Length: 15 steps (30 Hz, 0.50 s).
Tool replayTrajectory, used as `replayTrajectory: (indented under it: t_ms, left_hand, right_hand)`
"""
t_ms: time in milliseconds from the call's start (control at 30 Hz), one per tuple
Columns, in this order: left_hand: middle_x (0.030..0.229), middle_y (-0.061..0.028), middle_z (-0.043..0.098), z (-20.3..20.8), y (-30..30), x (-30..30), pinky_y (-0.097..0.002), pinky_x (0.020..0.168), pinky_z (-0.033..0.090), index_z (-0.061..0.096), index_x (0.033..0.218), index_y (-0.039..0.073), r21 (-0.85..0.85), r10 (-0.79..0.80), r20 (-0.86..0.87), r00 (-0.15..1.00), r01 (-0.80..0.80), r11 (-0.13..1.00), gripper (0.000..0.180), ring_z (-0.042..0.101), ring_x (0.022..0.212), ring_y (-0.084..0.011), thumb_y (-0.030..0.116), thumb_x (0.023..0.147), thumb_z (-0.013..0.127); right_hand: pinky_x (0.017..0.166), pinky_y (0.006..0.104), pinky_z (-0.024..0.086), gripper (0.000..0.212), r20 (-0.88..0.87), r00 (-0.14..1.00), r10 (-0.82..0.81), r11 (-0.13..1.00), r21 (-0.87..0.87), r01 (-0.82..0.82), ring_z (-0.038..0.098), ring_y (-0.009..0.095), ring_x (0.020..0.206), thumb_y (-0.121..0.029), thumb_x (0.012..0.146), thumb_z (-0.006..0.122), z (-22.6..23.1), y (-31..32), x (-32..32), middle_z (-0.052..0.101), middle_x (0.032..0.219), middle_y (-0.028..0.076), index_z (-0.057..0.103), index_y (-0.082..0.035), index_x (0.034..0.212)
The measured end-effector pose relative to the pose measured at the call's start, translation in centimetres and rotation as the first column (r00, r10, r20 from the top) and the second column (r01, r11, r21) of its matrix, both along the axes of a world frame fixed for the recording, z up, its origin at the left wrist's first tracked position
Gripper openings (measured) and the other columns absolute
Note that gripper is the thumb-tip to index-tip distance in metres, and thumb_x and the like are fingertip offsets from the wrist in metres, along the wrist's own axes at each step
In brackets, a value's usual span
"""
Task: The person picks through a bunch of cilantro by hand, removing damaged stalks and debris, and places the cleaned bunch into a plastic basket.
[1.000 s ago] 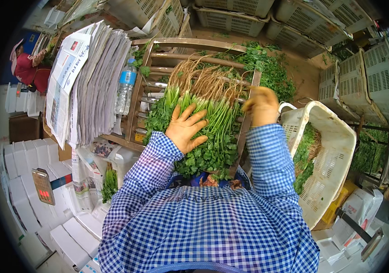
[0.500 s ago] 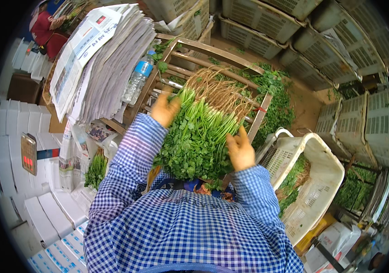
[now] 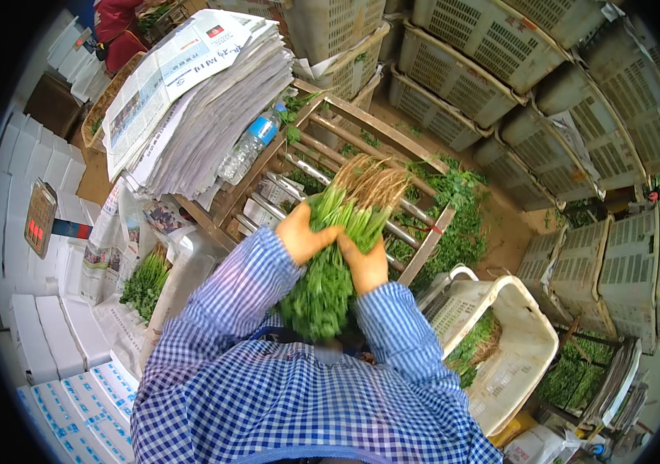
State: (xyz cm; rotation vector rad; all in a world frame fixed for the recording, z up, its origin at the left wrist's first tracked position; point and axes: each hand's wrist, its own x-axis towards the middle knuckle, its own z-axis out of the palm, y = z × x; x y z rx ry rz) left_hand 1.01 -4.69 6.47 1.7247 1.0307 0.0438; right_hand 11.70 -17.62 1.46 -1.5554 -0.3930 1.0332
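head: brown-rooted, leafy green bunch [image 3: 328,267]

The left lens of a head-worn fisheye pair looks steeply down from above the wearer's checked garment [image 3: 299,398], facing forward over the barred rack [image 3: 427,247]. The garment's chest lies close, filling the lower middle; stacked plastic crates [image 3: 469,71] stand farther off, upper right, bending toward the round black rim.

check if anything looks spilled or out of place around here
Yes: loose greens are strewn over the floor beyond the slatted rack, not gathered like the bunch between the left hand and right hand. A plastic bottle also lies beside the newspaper stack, odd among produce.
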Motion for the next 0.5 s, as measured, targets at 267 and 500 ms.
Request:
replayTrajectory:
  t_ms: [267, 500]
  left_hand:
    - [0.116, -0.0235, 0.07, -1.0, -1.2, -0.4, -0.0409, 0.099, 0.054, 0.048, 0.142, -0.001, 0.171, -0.003, -0.117, 0.993, 0.023, 0.985, 0.07, 0.068, 0.108, -0.0336, 0.023, 0.085, 0.08]
    - [0.121, -0.0199, 0.069, -2.1, -0.9, -1.4, -0.0395, 0.098, 0.055, 0.048, 0.141, 0.001, 0.163, 0.021, 0.006, 1.0, -0.022, 0.986, 0.069, 0.068, 0.109, -0.0315, 0.024, 0.085, 0.08]
  right_hand:
    - [0.11, 0.0386, 0.045, 0.091, 0.125, 0.975, 0.186, 0.947, -0.286, -0.144, 0.056, 0.036, 0.129, -0.048, 0.092, 0.07, -1.9, -1.0, 1.2, 0.054, 0.142, 0.027, 0.03, 0.008, 0.151]
    - [0.102, 0.0364, 0.049, 0.065, 0.141, 0.979, 0.149, 0.969, -0.217, -0.116, 0.064, 0.029, 0.115, -0.033, 0.092, 0.074, -2.8, -0.3, 1.0, 0.066, 0.128, 0.019, 0.05, 0.006, 0.138]
